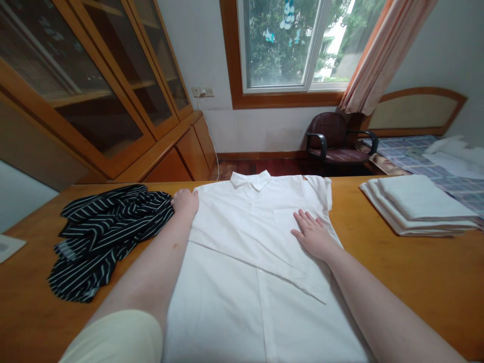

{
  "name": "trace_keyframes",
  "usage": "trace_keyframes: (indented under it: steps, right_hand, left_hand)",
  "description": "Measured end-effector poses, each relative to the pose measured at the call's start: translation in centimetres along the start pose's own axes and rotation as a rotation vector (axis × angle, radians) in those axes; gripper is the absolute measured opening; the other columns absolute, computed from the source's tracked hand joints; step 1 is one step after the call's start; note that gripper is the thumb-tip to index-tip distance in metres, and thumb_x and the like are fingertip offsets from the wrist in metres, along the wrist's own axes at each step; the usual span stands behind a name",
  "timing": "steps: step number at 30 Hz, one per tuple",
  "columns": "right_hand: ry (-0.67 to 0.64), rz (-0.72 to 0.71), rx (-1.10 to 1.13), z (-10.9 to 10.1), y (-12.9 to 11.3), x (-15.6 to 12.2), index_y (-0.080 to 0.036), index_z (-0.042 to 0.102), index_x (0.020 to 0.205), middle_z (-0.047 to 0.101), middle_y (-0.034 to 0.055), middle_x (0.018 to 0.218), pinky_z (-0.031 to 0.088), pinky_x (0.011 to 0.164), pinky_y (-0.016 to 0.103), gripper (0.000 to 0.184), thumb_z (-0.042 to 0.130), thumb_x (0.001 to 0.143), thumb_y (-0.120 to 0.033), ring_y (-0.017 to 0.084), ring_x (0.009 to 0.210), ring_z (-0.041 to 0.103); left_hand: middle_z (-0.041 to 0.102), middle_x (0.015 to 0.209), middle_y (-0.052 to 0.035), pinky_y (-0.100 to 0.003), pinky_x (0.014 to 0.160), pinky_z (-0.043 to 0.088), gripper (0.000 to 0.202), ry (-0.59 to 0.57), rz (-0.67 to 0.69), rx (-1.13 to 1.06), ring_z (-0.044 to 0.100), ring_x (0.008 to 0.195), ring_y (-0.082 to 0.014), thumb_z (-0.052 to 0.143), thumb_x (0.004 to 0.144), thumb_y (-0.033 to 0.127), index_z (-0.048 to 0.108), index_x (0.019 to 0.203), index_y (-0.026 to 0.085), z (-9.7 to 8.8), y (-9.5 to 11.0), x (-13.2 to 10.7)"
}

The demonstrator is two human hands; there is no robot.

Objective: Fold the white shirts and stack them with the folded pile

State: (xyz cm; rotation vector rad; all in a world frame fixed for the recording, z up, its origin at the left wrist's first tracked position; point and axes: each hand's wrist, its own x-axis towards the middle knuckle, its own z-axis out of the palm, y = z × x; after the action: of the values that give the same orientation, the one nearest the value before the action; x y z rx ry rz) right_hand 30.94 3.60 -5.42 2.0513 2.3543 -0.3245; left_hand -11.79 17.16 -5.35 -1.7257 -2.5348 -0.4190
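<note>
A white collared shirt [234, 302] lies spread on the wooden table, its collar pointing away from me. A sleeve is laid across its body, making a slanting fold edge. My left hand [185, 202] is closed at the shirt's left shoulder edge, its fingers curled and partly hidden. On the right side of the chest, my right hand [312, 233] rests flat, palm down with fingers spread. The right shoulder end shows a bunched, folded sleeve just beyond that hand.
A crumpled black-and-white striped garment [113, 227] lies left on the table [427, 297]. Folded white cloths [419, 201] are stacked at the right. Beyond stand a glass-door cabinet [113, 91], an armchair [335, 138] and a bed [401, 156]. A white object [9, 247] sits far left.
</note>
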Motion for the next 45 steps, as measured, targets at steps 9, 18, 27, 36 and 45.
trace_keyframes:
  steps: [9,18,27,36,45]
  right_hand:
    - [0.011,0.016,-0.014,0.0,-0.1,-0.1,-0.019,0.024,0.145,0.017,0.0039,0.152,0.015,0.111,0.046,0.061,0.027,0.091,-0.048,0.022,0.139,0.014]
    - [0.021,0.005,-0.006,-0.1,-0.2,-0.1,-0.018,0.025,0.145,0.019,0.0062,0.152,0.016,0.111,0.047,0.063,0.027,0.091,-0.051,0.024,0.139,0.015]
    - [0.032,-0.003,-0.009,0.3,-0.1,0.0,-0.019,0.025,0.145,0.019,0.0052,0.152,0.015,0.111,0.047,0.063,0.029,0.09,-0.051,0.024,0.139,0.014]
    - [0.04,-0.007,-0.025,0.4,-0.1,0.0,-0.018,0.025,0.145,0.019,0.0054,0.152,0.016,0.111,0.045,0.064,0.028,0.09,-0.052,0.023,0.139,0.016]
    - [0.041,-0.014,-0.032,0.7,0.2,0.1,-0.019,0.025,0.144,0.02,0.0047,0.152,0.017,0.11,0.045,0.064,0.03,0.09,-0.053,0.023,0.139,0.016]
  left_hand:
    - [0.066,0.097,-0.0165,-0.04,0.076,0.047,0.032,-0.056,-0.051,-0.049,0.062,0.092,-0.0298,0.041,0.087,0.033,0.054,0.111,0.016,-0.9,0.4,0.8]
    - [0.057,0.116,-0.0232,-0.042,0.086,0.044,0.044,-0.035,-0.007,0.056,0.055,0.108,-0.0332,0.034,0.089,0.037,0.05,0.118,0.008,-2.2,0.9,0.1]
    - [0.028,0.148,-0.016,-0.043,0.108,0.023,0.06,-0.233,0.37,0.133,0.023,0.137,-0.0288,0.032,0.089,0.042,0.033,0.14,0.01,-0.9,1.7,-9.0]
    - [0.015,0.151,-0.0163,-0.047,0.109,0.018,0.08,-0.271,0.342,0.151,0.013,0.139,-0.0301,0.028,0.085,0.061,0.018,0.146,0.01,-1.3,-1.3,-8.3]
    - [0.013,0.151,-0.0172,-0.052,0.109,0.016,0.081,-0.263,0.338,0.191,0.01,0.14,-0.0287,0.022,0.086,0.062,0.016,0.146,0.008,-1.2,-1.3,-8.0]
